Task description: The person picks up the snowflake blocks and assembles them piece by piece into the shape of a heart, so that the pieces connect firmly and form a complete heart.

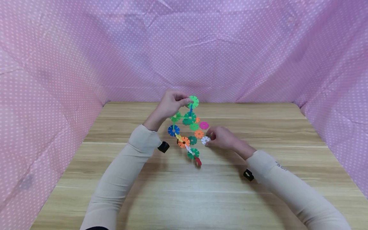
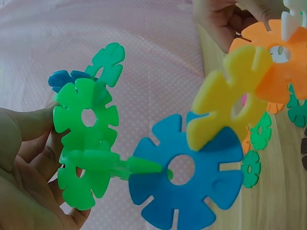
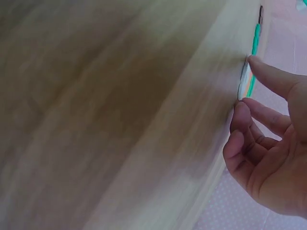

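Thumb and fingers of the left hand (image 1: pixel 170 103) grasp a light-green disc (image 1: pixel 196 101) at the top of a raised chain (image 1: pixel 178 137) of notched discs. Below that hand hangs a blue disc (image 1: pixel 171 131), its slots joined into the same chain, which runs down rightward to a red disc (image 1: pixel 198 161). Farther right, a magenta disc (image 1: pixel 202 125) lies on the wooden table (image 1: pixel 218 198), and the right hand (image 1: pixel 222 138) pinches a flat white disc (image 1: pixel 203 140) by its edges at the tabletop.
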A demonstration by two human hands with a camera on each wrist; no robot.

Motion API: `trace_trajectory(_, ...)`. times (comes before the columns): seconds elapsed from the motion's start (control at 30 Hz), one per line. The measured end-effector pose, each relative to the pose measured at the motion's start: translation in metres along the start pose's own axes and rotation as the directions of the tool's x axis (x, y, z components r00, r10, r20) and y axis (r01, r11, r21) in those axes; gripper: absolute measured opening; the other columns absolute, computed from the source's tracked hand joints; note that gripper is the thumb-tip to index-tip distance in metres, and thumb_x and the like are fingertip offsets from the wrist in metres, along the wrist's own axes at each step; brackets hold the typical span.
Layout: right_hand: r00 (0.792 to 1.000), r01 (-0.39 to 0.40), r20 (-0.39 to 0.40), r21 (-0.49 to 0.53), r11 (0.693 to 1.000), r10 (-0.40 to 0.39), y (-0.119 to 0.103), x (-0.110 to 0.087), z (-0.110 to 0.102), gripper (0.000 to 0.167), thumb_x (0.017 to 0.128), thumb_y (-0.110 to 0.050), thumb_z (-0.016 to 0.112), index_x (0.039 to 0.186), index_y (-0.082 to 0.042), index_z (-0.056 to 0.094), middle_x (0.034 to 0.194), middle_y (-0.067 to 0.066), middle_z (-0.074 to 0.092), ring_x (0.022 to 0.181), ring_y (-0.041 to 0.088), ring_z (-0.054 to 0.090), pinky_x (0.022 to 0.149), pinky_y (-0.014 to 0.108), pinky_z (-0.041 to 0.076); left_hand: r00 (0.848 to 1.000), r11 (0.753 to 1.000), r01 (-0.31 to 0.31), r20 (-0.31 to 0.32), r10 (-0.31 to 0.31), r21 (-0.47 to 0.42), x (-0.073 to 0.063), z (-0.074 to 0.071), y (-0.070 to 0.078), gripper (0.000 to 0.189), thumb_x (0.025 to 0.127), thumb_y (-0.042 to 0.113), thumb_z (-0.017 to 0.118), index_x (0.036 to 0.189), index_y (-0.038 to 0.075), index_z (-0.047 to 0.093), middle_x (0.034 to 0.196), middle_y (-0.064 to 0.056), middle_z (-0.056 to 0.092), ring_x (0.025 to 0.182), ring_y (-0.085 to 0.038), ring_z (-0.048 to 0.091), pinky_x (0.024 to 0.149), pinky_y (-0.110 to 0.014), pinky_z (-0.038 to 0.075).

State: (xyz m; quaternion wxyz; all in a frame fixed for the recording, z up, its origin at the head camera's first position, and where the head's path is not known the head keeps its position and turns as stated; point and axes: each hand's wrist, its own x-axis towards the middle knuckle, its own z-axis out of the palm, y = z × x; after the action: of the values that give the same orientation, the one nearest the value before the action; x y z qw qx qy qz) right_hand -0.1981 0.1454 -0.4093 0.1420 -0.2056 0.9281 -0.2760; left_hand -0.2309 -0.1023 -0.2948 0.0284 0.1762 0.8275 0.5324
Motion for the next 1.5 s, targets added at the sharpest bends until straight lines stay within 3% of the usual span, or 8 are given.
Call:
trace_trajectory(0.17,1.0,-0.006,-0.005,-0.014,1.0,0.006,-0.003,-0.001,0.001,0.031,0.086,-0.024,0.082,0.109,-0.008,0.069,0.088,0.003,0.064,0.081,0.021,0.056,0.073,0.035,0.049,1.0,1.0,0.024,-0.007,-0.024,-0.016,-0.001,0.0,-0.003,0.019,0.101,0.014,0.064,0.109,-0.001,0.074,0.1,-0.015,0.073,0.097,-0.029,0.064,0.085,-0.038,0.051)
trace_trajectory(0.37,0.999,-0.031,-0.009,0.029,0.999,0.031,-0.003,-0.002,0.001,0.03,0.085,-0.02,0.083,0.104,-0.008,0.064,0.09,0.004,0.063,0.082,0.021,0.056,0.073,0.034,0.048,1.0,1.0,0.014,-0.015,-0.014,-0.009,-0.002,0.0,-0.008,0.017,0.1,0.013,0.065,0.106,0.0,0.075,0.092,-0.01,0.072,0.09,-0.025,0.063,0.082,-0.04,0.052)
trace_trajectory(0.53,0.999,0.0,-0.035,0.069,0.998,0.002,0.0,-0.005,0.0,0.029,0.085,-0.01,0.082,0.102,-0.007,0.06,0.089,0.007,0.063,0.082,0.022,0.056,0.073,0.035,0.049,1.0,1.0,0.011,-0.013,-0.011,-0.007,-0.002,0.001,-0.01,0.016,0.1,0.013,0.065,0.105,0.002,0.076,0.091,-0.009,0.072,0.088,-0.023,0.063,0.081,-0.04,0.052)
trace_trajectory(0.7,0.996,0.046,-0.083,0.138,0.989,-0.035,0.002,-0.01,-0.01,0.017,0.085,-0.004,0.079,0.091,-0.004,0.063,0.083,0.006,0.064,0.078,0.02,0.057,0.07,0.034,0.05,1.0,1.0,0.013,0.003,-0.013,-0.01,-0.002,0.003,-0.01,0.017,0.1,0.014,0.065,0.107,0.002,0.076,0.093,-0.008,0.073,0.089,-0.022,0.063,0.079,-0.035,0.052)
trace_trajectory(0.9,0.982,0.051,-0.188,0.235,0.971,-0.006,-0.001,-0.018,-0.031,0.011,0.089,-0.007,0.077,0.089,-0.001,0.068,0.079,0.006,0.063,0.072,0.017,0.055,0.06,0.026,0.046,1.0,1.0,0.005,0.021,-0.004,-0.013,-0.002,0.005,-0.01,0.018,0.099,0.013,0.066,0.109,0.001,0.075,0.095,-0.009,0.074,0.091,-0.023,0.065,0.079,-0.034,0.053)
trace_trajectory(1.2,0.928,0.113,-0.371,0.39,0.914,0.043,-0.018,-0.029,-0.059,0.018,0.092,-0.01,0.075,0.102,0.004,0.068,0.086,0.012,0.067,0.063,0.014,0.058,0.055,0.024,0.051,0.999,0.999,0.001,0.046,0.0,-0.033,-0.001,0.01,-0.006,0.02,0.099,0.014,0.067,0.112,0.0,0.074,0.097,-0.009,0.074,0.098,-0.033,0.065,0.081,-0.033,0.053)
trace_trajectory(1.5,0.829,0.293,-0.56,0.416,0.861,-0.012,-0.034,-0.037,-0.064,0.017,0.091,-0.008,0.076,0.103,0.003,0.072,0.089,0.018,0.072,0.058,0.018,0.061,0.053,0.024,0.051,0.998,0.998,-0.017,0.052,0.02,-0.065,-0.001,0.017,-0.003,0.018,0.098,0.011,0.067,0.108,-0.001,0.075,0.093,-0.01,0.074,0.094,-0.031,0.065,0.079,-0.032,0.053)
